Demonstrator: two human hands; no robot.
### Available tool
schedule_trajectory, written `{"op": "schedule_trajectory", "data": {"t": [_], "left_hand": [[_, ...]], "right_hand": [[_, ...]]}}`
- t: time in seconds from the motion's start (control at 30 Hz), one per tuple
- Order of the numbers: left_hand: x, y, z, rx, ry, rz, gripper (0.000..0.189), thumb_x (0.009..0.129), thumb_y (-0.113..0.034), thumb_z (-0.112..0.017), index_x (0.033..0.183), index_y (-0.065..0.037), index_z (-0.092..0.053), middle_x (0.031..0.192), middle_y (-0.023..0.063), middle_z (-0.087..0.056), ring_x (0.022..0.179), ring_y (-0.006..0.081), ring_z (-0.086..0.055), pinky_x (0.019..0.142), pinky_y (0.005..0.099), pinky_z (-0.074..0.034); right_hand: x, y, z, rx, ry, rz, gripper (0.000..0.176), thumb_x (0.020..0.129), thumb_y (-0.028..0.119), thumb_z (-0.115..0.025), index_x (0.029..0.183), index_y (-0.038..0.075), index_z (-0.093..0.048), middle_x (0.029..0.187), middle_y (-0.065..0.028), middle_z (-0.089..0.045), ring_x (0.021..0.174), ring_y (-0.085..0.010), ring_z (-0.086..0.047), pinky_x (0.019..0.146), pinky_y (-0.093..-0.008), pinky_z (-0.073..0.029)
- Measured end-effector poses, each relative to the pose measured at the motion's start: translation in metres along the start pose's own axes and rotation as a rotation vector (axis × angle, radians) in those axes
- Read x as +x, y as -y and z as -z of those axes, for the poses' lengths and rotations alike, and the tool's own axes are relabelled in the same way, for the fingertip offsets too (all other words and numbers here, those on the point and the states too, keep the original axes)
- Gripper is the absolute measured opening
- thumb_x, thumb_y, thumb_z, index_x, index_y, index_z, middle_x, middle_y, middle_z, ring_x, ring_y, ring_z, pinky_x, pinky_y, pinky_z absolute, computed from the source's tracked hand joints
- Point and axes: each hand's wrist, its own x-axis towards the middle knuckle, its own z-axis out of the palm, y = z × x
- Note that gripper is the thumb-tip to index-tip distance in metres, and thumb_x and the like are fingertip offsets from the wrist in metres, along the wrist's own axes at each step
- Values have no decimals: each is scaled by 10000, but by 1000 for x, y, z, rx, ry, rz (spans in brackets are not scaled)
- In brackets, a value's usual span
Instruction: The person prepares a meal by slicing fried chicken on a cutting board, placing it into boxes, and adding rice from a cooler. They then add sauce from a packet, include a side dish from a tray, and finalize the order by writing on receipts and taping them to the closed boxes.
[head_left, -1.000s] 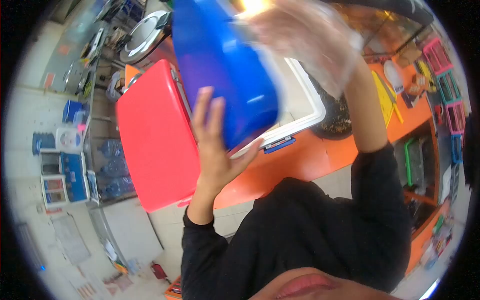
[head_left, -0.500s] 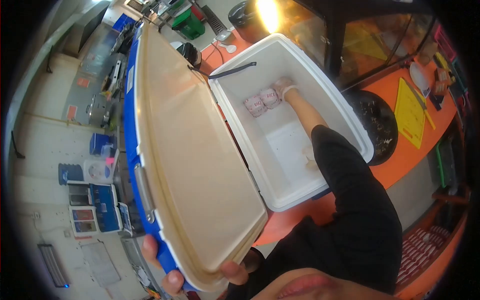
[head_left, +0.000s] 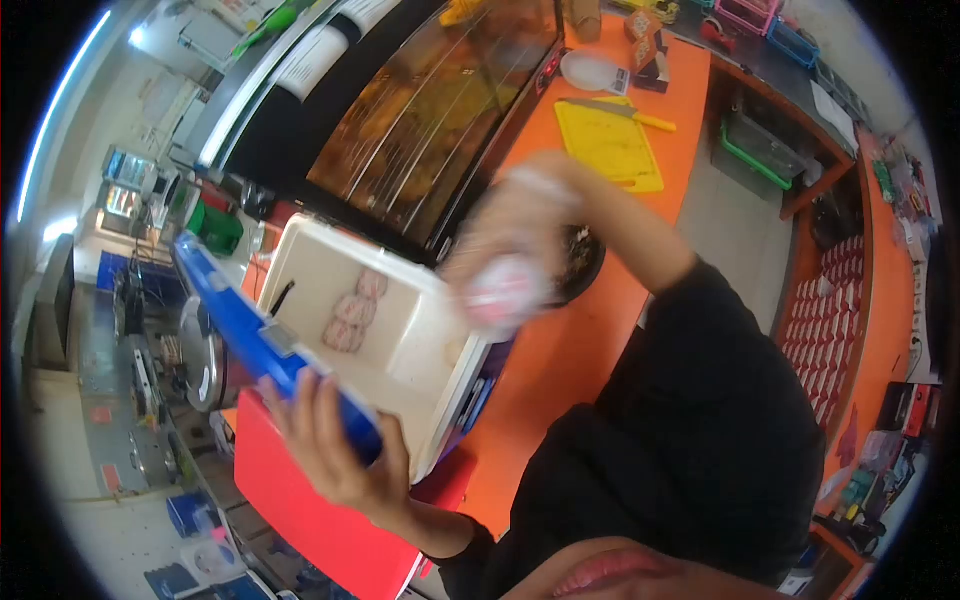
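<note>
My left hand (head_left: 345,445) grips the edge of the blue cooler lid (head_left: 245,320), fingers on its outer face and thumb at the near edge. The lid stands partly raised over the white cooler box (head_left: 440,425). My right hand (head_left: 520,215), blurred by motion, is above the box's right rim. In it is a rice packet (head_left: 505,292), pale with a red-printed patch. Inside the cooler, several similar rice packets (head_left: 357,308) lie in a row along the far wall.
Behind the cooler stands a glass food warmer (head_left: 425,120). A yellow cutting board (head_left: 608,145) with a knife (head_left: 610,108) lies on the orange counter (head_left: 575,345). A dark round pan (head_left: 583,265) sits beside the cooler. Red-and-white packages (head_left: 822,325) fill a shelf at right.
My right hand has come up out of the cooler with a rice packet, moving right. The lid has swung lower under my left hand. My view has turned right.
</note>
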Motion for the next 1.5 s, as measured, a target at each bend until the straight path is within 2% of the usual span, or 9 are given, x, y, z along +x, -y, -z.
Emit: {"op": "schedule_trajectory", "data": {"t": [0.07,0.2,0.3,0.4,0.57,0.77,0.87,0.93,1.5], "left_hand": [[6,-29,-40,24,187,25,472,673,-140,-710,1134,-59,-651,1161,78,-643,1247,428,-492,1042,636,-357],[12,-58,-98,276,459,-181,452,686,-211,-734,1122,-112,-664,1131,17,-646,1218,350,-508,1100,641,-269],[5,-67,-133,228,879,-160,466,816,-344,-661,1222,-119,-623,1216,90,-601,1217,385,-482,1104,623,-256],[-1,-78,-161,1,640,-196,310,817,-200,-688,1056,-17,-617,1083,186,-616,1080,401,-559,980,557,-388],[19,-144,-211,317,423,264,341,892,-254,-614,1156,-38,-609,1163,185,-595,1115,388,-516,978,505,-380],[31,-154,-253,558,483,276,403,889,-298,-616,1214,-61,-578,1170,214,-577,1064,407,-529,922,506,-405],[30,-152,-253,637,533,277,435,888,-320,-617,1243,-73,-563,1173,228,-568,1038,417,-535,894,506,-417],[30,-150,-251,669,555,274,457,887,-335,-617,1262,-81,-552,1175,238,-562,1020,424,-540,876,506,-426],[-53,-102,-139,630,187,765,431,982,-340,-490,1329,-85,-516,1428,169,-424,1348,351,-359,1113,478,-267]], "right_hand": [[-111,-8,-29,-77,-51,213,476,771,108,-774,1185,36,-549,1120,-101,-594,1013,-235,-582,862,-353,-484],[-381,-89,-61,82,-579,-751,492,719,82,-760,1178,95,-582,1085,-71,-624,962,-225,-611,773,-360,-512],[-569,-160,-28,-170,-363,-1485,544,677,178,-794,1155,83,-553,999,-75,-651,873,-252,-645,741,-386,-538],[-662,-163,-2,-281,-916,-1746,512,701,146,-768,1170,82,-571,1051,-117,-663,956,-309,-656,777,-442,-533],[-807,-268,101,-235,-1742,-1653,502,692,33,-702,1170,151,-606,1146,-187,-628,1076,-313,-629,843,-472,-529],[-879,-388,199,-900,-1748,-1387,296,876,133,-549,1169,112,-587,1100,-226,-606,1090,-354,-602,873,-452,-505],[-868,-406,216,-266,-1666,-1302,494,729,197,-730,1199,155,-584,1151,-190,-623,1115,-313,-601,867,-442,-511],[-881,-443,222,550,-1733,-1024,348,915,401,-532,1031,99,-661,1045,-222,-647,1096,-316,-614,846,-396,-486],[-855,-394,181,-585,-1360,-1700,563,866,499,-539,1292,131,-570,1302,-177,-574,1140,-300,-594,961,-409,-467]]}}
